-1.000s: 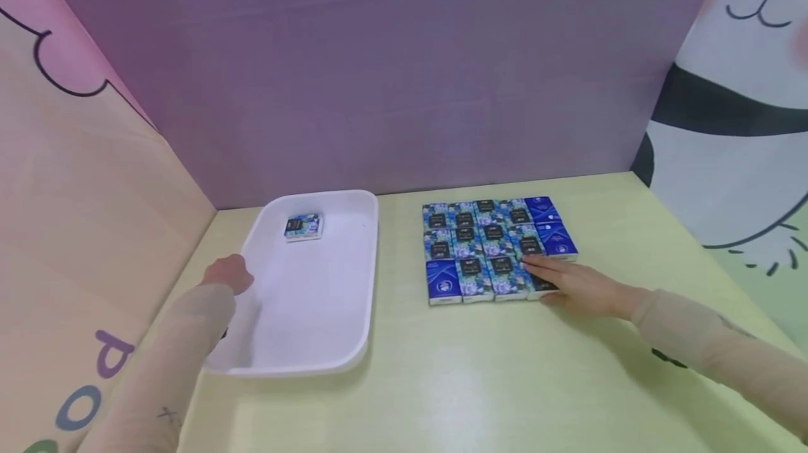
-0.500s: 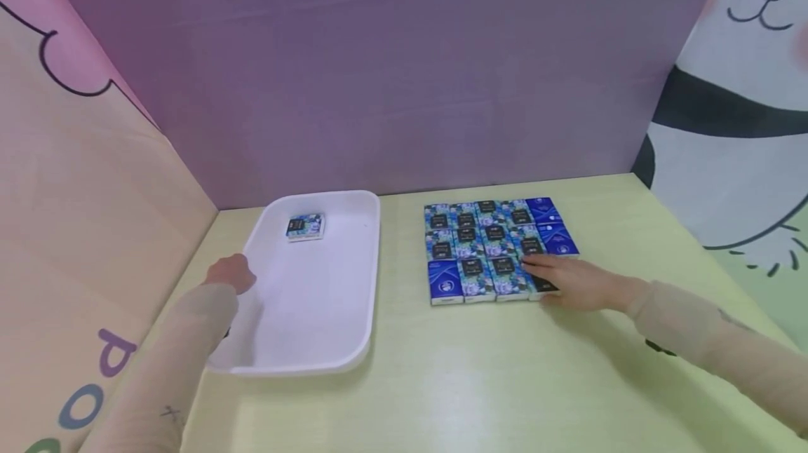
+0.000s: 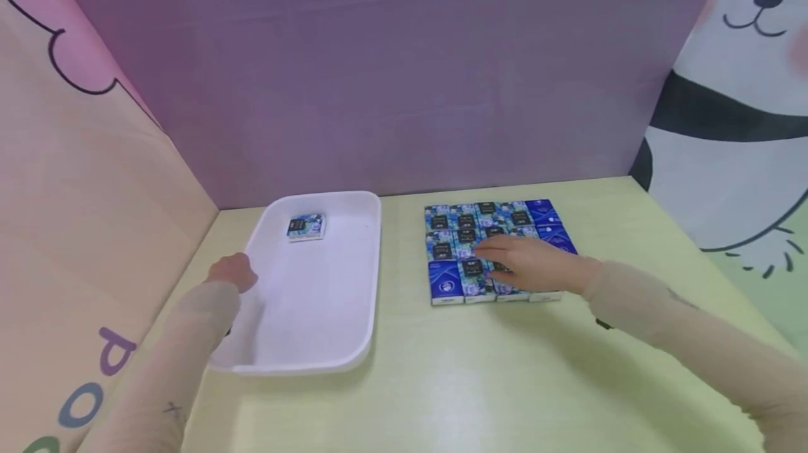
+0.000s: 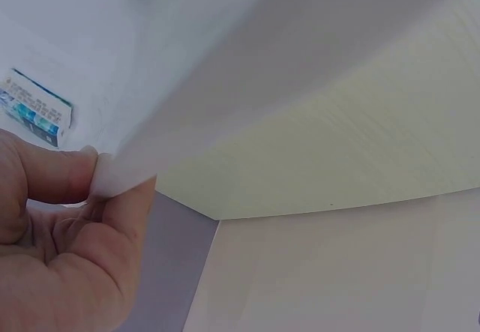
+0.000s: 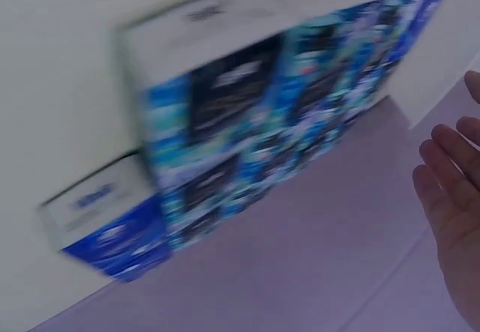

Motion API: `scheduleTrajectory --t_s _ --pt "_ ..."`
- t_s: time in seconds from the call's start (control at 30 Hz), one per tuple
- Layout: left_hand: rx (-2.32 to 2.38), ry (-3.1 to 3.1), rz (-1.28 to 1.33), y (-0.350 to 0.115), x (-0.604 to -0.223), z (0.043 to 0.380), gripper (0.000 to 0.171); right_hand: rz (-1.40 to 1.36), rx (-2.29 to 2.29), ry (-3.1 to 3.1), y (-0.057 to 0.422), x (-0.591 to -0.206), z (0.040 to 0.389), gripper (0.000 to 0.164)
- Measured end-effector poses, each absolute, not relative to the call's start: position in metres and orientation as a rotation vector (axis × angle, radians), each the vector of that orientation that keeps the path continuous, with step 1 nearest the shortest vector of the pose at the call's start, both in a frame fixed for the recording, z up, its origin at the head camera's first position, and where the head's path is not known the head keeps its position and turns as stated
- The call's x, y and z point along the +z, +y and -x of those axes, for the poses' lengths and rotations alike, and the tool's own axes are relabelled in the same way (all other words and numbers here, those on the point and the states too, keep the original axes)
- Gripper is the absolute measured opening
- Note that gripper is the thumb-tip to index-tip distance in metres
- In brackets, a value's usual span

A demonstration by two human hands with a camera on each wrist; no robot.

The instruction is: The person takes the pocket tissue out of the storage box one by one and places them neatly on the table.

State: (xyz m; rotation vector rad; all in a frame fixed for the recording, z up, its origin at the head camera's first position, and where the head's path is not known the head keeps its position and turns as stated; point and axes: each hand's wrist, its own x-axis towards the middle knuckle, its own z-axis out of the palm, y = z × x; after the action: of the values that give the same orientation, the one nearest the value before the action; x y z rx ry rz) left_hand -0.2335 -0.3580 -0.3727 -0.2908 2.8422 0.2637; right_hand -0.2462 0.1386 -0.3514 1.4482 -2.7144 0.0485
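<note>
My left hand [image 3: 232, 272] pinches the left rim of a white plastic tray [image 3: 309, 299], thumb and fingers on either side of the edge in the left wrist view. Inside the tray, near its far end, lies one small floral-print packet [image 3: 306, 227] with a dark label. My right hand [image 3: 527, 262] hovers over a block of similar packets, fingers extended and nothing held. In the right wrist view the right hand [image 5: 457, 219] is apart from them. Floral packets [image 3: 477, 285] fill most of the block; plain blue packets [image 3: 445, 283] sit at its near left and far right. The hand hides some packets.
The pale yellow table [image 3: 404, 383] carries both tray and packets. A purple cloth backdrop [image 3: 379, 88] rises behind it. Printed panels flank it, with a panda picture [image 3: 726, 172] on the right.
My right hand has left the near right packet, lifting and moving leftward over the block. The left hand stays on the tray rim. The packets have not visibly moved.
</note>
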Motion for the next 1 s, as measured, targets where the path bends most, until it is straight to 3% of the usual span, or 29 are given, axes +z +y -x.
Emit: scheduleTrajectory --t_s 0.2,0.57,1.0 --pt "0.193 2.916 0.166 -0.362 -0.372 0.233 0.022 -1.556 0.092 -2.672 0.087 -0.344 0.248 0.043" --pt "0.22 2.897 0.2 -0.361 -0.371 0.231 0.024 -1.695 0.197 -2.579 -0.001 -0.328 0.265 0.038" --pt "0.201 2.91 0.207 -0.359 -0.37 0.231 0.021 -1.673 0.227 -2.548 -0.098 -0.299 0.303 0.031"
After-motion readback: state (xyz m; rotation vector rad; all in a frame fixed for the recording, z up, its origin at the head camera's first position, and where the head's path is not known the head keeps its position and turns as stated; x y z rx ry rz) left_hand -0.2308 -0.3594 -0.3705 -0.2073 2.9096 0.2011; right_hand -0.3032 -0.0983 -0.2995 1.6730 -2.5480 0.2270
